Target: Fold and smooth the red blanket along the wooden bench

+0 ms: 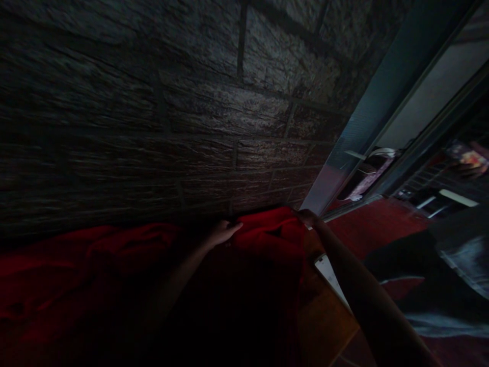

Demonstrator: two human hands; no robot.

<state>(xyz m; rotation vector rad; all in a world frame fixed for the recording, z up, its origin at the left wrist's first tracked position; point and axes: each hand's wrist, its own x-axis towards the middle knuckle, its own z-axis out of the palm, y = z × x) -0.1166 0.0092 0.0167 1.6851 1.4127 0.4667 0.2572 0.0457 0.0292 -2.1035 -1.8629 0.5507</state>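
A dark red cloth (269,229) lies in folds along the foot of a brick wall. My left hand (222,232) is at the left part of this stretch, thumb pointing right and lying against the cloth, its other fingers mostly out of sight. At the cloth's right end, my right hand (307,218) is closed on the corner, though deep shadow hides most of its fingers. Further left, more bunched red cloth (99,255) runs along the wall. The area below my left hand is too dark to make out.
The brick wall (214,112) rises right behind the cloth. To the right stands a grey frame (355,127) beside an opening. A white strip-like object (331,278) lies below my right arm. Dark fabric (412,260) and a red floor (376,221) lie further right.
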